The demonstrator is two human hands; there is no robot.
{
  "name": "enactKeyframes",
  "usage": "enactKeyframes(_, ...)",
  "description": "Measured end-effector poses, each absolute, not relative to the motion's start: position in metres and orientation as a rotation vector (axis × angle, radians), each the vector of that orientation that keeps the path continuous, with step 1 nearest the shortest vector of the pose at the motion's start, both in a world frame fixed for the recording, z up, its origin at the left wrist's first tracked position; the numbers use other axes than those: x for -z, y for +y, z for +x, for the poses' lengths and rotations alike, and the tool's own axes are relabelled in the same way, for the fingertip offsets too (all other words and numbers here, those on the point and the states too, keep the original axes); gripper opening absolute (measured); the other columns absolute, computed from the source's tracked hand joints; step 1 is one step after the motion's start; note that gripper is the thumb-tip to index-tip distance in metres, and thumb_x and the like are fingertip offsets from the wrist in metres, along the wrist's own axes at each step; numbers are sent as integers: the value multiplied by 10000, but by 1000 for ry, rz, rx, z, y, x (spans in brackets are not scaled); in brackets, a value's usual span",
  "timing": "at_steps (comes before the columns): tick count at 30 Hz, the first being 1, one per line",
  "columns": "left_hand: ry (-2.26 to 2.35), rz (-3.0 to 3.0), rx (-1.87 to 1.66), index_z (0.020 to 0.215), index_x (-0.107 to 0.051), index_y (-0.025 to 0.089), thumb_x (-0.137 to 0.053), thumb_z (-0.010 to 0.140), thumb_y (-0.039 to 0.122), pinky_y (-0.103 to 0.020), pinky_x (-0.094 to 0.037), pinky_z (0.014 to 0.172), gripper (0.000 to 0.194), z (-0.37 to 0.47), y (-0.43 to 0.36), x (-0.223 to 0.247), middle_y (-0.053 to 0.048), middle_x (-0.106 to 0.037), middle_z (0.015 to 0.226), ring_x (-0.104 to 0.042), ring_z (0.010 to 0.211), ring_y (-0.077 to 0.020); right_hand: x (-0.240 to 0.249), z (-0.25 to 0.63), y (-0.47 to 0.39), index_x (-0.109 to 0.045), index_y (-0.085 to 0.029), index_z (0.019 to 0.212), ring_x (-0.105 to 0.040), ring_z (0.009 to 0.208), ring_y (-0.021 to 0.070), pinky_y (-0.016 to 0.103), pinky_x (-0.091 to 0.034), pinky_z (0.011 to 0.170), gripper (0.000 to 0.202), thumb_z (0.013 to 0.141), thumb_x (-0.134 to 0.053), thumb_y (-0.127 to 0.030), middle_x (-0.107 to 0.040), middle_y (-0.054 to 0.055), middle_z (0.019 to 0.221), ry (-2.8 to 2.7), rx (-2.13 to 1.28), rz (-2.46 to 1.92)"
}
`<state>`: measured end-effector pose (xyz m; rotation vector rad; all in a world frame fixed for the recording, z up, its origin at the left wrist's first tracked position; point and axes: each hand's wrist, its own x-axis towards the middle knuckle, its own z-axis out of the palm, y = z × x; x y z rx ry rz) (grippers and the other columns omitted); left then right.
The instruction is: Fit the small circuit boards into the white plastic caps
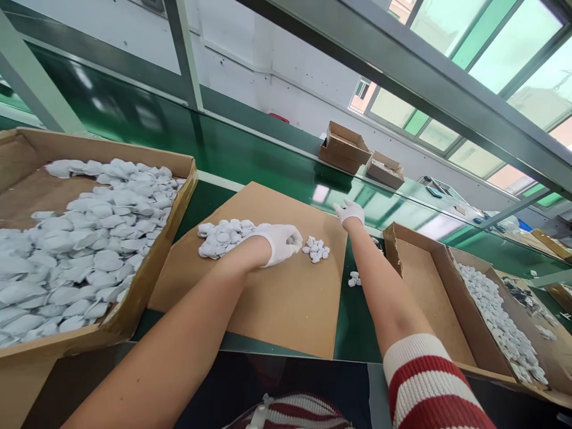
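Observation:
My left hand (282, 243), in a white glove, is over the cardboard sheet (286, 310) with its fingers curled together; what they hold, if anything, is hidden. Just left of it lies a large pile of small white pieces (221, 238), partly covered by the hand. A smaller heap of white pieces (316, 249) sits to its right. My right hand (350, 212), also gloved in white, reaches past the sheet's far right corner with fingers stretched out and apart. Nothing shows in it. A few loose white pieces (354, 279) lie on the green bench beside my right forearm.
At left stands a big cardboard tray (190, 185) filled with larger white pouch-like pieces (102, 232). On the right are a cardboard tray (435, 292) and another compartment with white pieces (500, 322). Small boxes (346, 146) stand beyond the green ledge. A metal beam crosses overhead.

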<state>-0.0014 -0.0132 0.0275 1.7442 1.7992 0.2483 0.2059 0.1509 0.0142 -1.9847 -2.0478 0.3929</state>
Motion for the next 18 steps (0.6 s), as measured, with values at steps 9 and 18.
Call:
enactKeyframes(9,1852,1490,-626,1029,-704,238,-760,720,365,-327,-519,510,339,11,-10,-24,-58,-804,987,-658,546,-196,-19,186,36,-847,-295,869,-734,827,211,264,-514,707,215,724,-884,-449,-806,23,876,-2520,-654,-1757)
enactKeyframes(18,1672,1748,-832,1035,-748,244,-653,784,401,-429,-542,1052,311,26,-15,-23,-73,-783,1219,-700,1181,-323,3,214,16,-806,-267,1145,-727,1004,185,287,-546,959,272,972,-602,-217,-789,35,1138,-1980,-781,-1570)
